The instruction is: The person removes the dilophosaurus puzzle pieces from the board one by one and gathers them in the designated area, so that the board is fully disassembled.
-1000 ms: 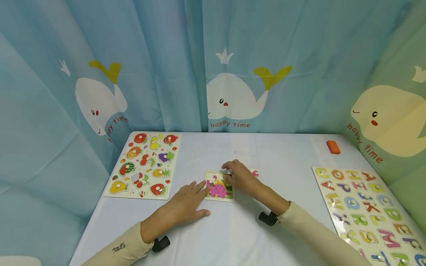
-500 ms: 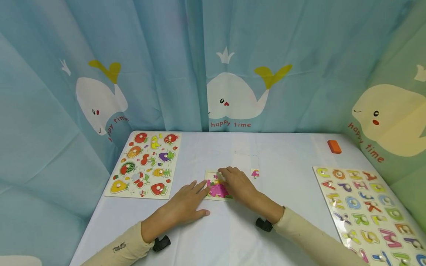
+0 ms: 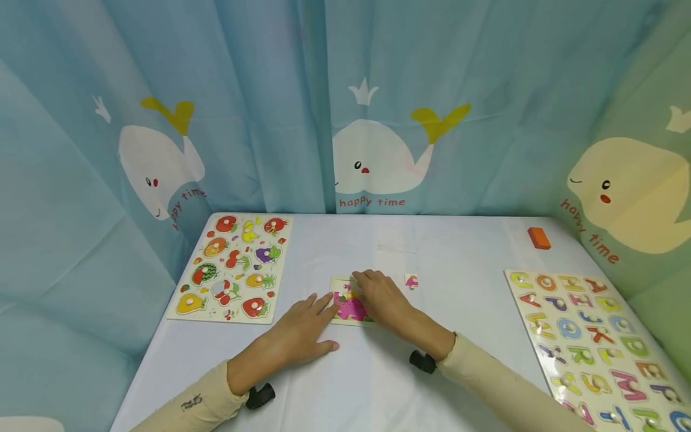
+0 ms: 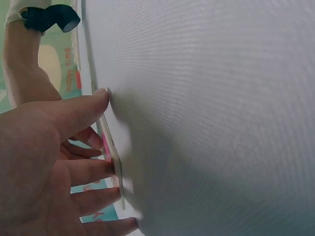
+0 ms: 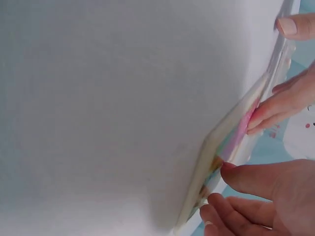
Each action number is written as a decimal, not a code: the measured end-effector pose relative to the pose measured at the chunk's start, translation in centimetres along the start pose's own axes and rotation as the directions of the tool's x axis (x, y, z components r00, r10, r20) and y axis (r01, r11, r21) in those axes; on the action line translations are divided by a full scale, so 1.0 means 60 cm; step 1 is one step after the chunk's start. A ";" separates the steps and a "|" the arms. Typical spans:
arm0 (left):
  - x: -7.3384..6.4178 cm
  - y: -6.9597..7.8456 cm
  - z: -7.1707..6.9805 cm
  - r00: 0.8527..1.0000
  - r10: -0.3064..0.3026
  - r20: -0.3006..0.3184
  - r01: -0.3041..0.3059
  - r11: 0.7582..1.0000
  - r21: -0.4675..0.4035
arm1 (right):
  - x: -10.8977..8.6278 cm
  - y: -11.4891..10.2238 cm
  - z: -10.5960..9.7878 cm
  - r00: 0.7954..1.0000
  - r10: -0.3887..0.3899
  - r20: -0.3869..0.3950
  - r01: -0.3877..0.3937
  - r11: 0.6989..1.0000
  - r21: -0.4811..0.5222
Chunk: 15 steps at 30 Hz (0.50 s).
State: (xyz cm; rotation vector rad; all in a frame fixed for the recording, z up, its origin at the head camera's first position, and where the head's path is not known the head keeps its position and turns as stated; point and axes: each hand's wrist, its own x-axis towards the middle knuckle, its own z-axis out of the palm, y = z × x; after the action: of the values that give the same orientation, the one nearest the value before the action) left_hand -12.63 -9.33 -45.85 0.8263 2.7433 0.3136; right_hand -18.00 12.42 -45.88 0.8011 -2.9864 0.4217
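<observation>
A small square jigsaw puzzle [image 3: 349, 309] with a pink dinosaur picture in a pale wooden frame lies at the middle of the table. My left hand [image 3: 302, 329] rests flat at its left side, fingers spread, fingertips touching the frame; the left wrist view shows them along its edge. My right hand [image 3: 385, 303] is bent over the puzzle's right part and hides it. In the right wrist view, its thumb and curled fingers pinch a puzzle piece [image 5: 212, 181], mostly hidden, at the board's upper right. Another puzzle piece [image 3: 412, 281], white and pink, lies loose beyond the right hand.
A fruit peg board [image 3: 229, 270] lies at the left and an alphabet peg board [image 3: 588, 342] at the right. An orange block [image 3: 538, 238] sits near the back right corner. A blue whale-print curtain [image 3: 291, 120] hangs behind the table [image 3: 459, 252].
My right hand has moved left and down onto the puzzle with the piece, uncovering the loose pink piece behind it. My left hand has stayed in place.
</observation>
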 end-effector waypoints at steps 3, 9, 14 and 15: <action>0.000 -0.001 0.001 1.000 0.004 -0.001 -0.004 1.000 -0.004 | 0.004 -0.001 -0.005 0.999 0.013 0.052 -0.013 1.000 0.000; 0.000 -0.001 0.004 1.000 0.005 -0.001 -0.005 1.000 0.005 | 0.010 -0.002 -0.011 0.986 0.056 0.158 -0.056 0.998 0.000; 0.000 -0.001 0.003 1.000 0.002 0.001 -0.002 1.000 0.016 | 0.013 -0.001 -0.013 0.977 0.078 0.197 -0.080 0.997 0.002; 0.000 -0.001 0.003 1.000 0.002 0.001 -0.002 1.000 0.016 | 0.013 -0.001 -0.013 0.978 0.077 0.194 -0.079 0.997 0.002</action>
State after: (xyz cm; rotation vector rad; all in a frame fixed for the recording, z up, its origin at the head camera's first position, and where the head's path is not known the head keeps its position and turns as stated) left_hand -12.64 -9.37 -46.02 0.8328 2.7475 0.2911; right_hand -18.69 12.17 -45.07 0.7698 -3.2074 0.3812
